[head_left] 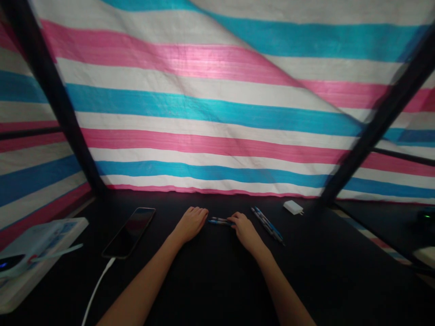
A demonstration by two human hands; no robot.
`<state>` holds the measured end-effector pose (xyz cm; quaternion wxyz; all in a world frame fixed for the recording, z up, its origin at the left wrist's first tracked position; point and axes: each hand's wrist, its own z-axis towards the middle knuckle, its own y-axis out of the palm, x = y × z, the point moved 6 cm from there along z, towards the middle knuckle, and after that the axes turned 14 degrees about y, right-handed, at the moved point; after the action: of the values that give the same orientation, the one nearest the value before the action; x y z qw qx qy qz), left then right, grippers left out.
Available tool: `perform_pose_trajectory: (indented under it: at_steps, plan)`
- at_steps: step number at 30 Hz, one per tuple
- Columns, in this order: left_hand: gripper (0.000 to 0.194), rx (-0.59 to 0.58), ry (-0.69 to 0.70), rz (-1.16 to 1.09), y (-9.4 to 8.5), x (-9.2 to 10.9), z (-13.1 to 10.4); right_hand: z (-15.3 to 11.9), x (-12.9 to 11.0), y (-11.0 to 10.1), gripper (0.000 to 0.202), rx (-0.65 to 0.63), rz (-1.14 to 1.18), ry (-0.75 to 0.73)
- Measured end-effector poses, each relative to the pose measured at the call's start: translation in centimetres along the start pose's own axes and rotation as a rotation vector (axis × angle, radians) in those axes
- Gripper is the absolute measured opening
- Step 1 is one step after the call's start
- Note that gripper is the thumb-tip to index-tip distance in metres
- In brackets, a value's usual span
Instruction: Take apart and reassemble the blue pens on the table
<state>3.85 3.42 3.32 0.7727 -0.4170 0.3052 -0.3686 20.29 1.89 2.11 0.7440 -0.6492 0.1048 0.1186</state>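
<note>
Two pens (219, 221) lie side by side on the black table in the middle of the head view. Fingers of my right hand (243, 227) pinch them at their right end. Just off their left end rests my left hand (191, 223), its fingers curled in and pressed together, with no object showing in it. To the right of my right hand, more blue and clear pens (268, 224) lie close together at a slant. The dim light blurs the finer details of the pens.
At left lies a dark phone (129, 233) with a white cable (98, 285) plugged in. A pale box-like thing (44, 258) sits at the far left edge. A white charger plug (292, 208) lies back right. Striped sheeting (204, 108) and dark poles (384, 113) enclose the table.
</note>
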Motion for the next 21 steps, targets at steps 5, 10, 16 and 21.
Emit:
perform_pose_trajectory:
  at_steps: [5, 10, 16, 21]
  plan:
    - [0.02, 0.027, -0.022, -0.036, 0.0, -0.1, -0.1, 0.1, -1.0, 1.2, 0.048, 0.015, 0.096, -0.118]
    - [0.022, 0.067, -0.035, -0.057, -0.2, -0.3, -0.2, -0.3, -0.9, -0.8, 0.042, 0.151, 0.014, -0.117]
    - [0.022, 0.078, -0.033, -0.061, -0.6, -0.2, -0.2, -1.0, 4.6, -4.8, 0.017, 0.429, -0.356, 0.459]
    - [0.021, 0.071, -0.025, -0.069, -0.6, -0.2, -0.1, -1.3, 6.7, -3.7, 0.019, 0.354, -0.438, 0.6]
